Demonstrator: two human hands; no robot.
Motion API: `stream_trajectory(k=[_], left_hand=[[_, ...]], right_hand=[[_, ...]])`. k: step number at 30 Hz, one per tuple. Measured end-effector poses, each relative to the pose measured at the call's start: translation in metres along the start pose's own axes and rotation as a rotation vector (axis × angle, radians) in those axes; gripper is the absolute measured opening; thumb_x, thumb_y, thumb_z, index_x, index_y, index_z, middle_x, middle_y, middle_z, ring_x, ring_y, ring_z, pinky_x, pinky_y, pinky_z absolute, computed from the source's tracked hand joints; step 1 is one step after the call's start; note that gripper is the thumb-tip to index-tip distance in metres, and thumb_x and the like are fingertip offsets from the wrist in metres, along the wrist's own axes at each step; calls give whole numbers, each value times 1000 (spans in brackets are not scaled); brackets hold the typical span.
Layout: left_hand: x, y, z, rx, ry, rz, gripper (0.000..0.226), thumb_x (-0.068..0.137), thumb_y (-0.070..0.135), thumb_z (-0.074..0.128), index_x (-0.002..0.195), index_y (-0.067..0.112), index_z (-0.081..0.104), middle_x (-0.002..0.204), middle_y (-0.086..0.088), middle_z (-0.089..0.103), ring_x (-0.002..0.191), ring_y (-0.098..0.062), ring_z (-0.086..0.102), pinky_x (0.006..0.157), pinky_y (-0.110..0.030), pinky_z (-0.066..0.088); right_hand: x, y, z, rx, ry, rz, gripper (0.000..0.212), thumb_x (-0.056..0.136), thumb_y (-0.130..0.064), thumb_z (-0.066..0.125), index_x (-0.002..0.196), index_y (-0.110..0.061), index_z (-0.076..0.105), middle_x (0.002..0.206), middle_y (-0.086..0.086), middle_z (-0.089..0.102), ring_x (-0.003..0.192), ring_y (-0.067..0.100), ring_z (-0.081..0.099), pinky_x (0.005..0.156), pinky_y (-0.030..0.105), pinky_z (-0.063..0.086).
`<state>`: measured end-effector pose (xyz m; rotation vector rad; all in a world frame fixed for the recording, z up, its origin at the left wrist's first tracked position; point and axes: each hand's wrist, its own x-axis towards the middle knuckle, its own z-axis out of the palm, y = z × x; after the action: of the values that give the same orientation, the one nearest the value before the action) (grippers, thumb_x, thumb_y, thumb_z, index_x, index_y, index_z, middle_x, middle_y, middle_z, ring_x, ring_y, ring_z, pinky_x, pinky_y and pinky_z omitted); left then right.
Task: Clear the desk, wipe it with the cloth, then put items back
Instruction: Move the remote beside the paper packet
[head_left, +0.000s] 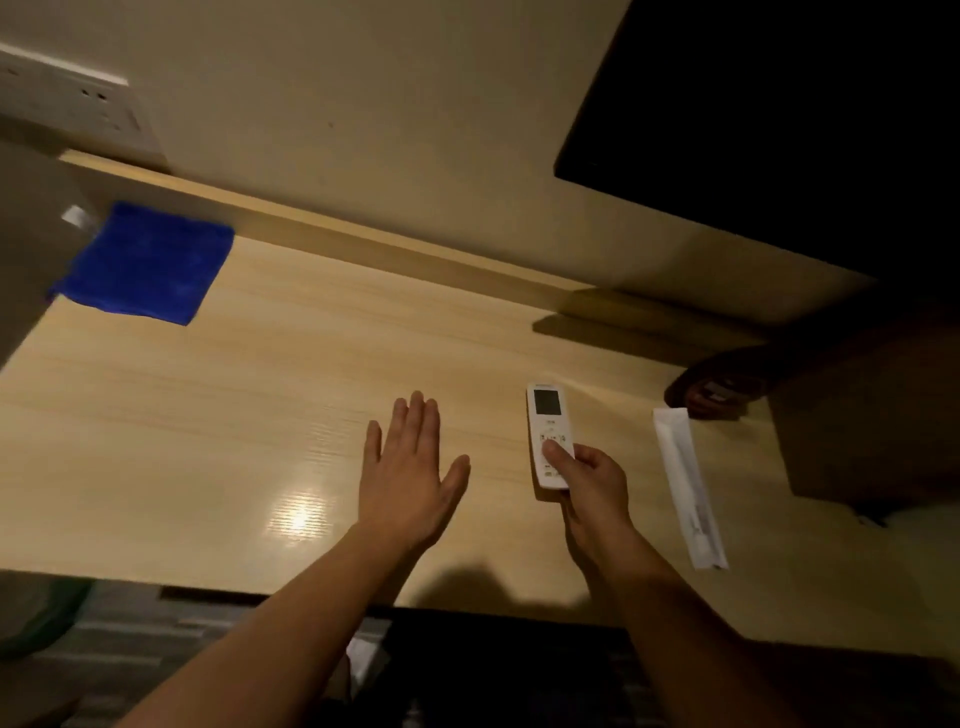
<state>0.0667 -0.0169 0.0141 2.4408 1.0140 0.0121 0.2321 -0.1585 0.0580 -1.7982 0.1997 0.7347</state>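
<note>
Cloth (148, 265), blue and folded into a rough square, lies flat at the far left of the tabletop (218, 415), close to the back edge where the wood meets the wall. Its left side is partly covered by a blurred grey shape at the picture's edge.

Writing is scarce and too small to read. The white remote control (548, 434) has a grey screen near its far end and rows of buttons below, but the marks on them cannot be made out. The long white packet (687, 486) to its right shows faint print near its near end, also illegible. A white wall socket (78, 104) sits on the wall at the upper left.

The left hand (410, 478) is spread open, palm down, fingers straight and close together with the thumb held out to the right; whether it touches the wood cannot be told. The right hand (589, 486) is closed around the near end of the remote control, thumb pressed on the button area, the remote's far end pointing away from the person. Both forearms are bare and reach in from the near edge.

A dark screen (779, 114) fills the upper right. Beneath it, at the right end of the tabletop, stands a dark brown box-like thing (872, 415) in deep shadow; what it holds cannot be seen.
</note>
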Motion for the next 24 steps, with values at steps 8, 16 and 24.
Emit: stream_trajectory(k=[8,16,24], left_hand=[[18,91,67,199,-171,206,86,101,75,2,166,22,-16,172,-2,-27,158,-23,-29,125,-63,-15],[18,93,69,217,-137,195,88,99,77,2,168,23,-12,175,0,-19,160,-22,-27,126,-63,-14],[18,96,74,218,-110,177,88,99,78,5,168,26,-11,175,2,-20,159,-19,-28,126,-61,-15]], right_hand=[[29,-2,-119,55,169,-42,29,84,-15,84,110,-9,71,107,9,77,96,28,76,77,45,64],[58,-8,-202,-52,285,-84,37,85,-12,83,117,-7,65,106,5,75,90,20,75,65,31,60],[104,8,-237,-46,314,-84,34,83,-5,84,109,-5,63,112,16,75,95,28,76,84,48,63]])
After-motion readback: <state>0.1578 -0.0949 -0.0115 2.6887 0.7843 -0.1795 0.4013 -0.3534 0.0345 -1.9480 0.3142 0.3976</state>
